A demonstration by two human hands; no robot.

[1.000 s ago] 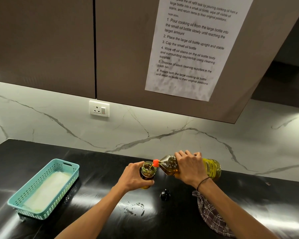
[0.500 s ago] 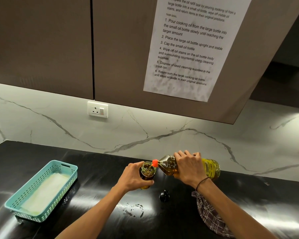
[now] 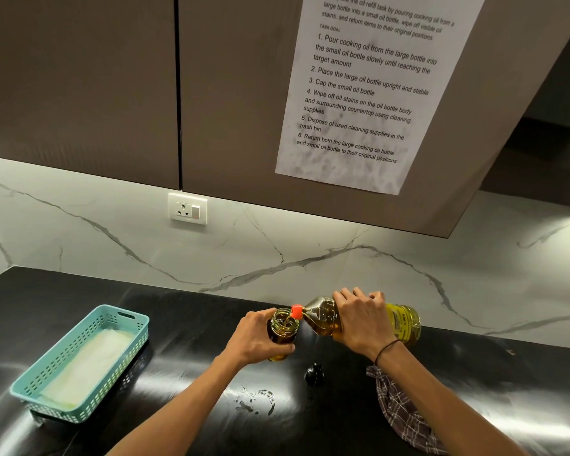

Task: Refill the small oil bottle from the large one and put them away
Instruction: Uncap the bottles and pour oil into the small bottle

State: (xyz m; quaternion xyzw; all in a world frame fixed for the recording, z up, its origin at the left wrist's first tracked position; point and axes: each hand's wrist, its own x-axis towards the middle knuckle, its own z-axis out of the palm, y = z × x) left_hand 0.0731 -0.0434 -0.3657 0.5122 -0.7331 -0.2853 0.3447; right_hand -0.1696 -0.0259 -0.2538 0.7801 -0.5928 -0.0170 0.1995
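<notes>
ribbed small bottle point(image 3: 282, 330), tipped large bottle point(image 3: 324, 315) (amber oil), glossy counter point(image 3: 474, 390)

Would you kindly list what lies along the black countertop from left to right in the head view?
Teal perforated plastic basket → left hand → small glass oil bottle → large tilted yellow-labelled oil bottle.

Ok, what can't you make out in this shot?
Head view only:
- Small bottle: oil level hidden by the left hand.
- Large bottle: middle covered by the right hand; label print too small.
- Checked cloth: partly behind the right forearm.
</notes>
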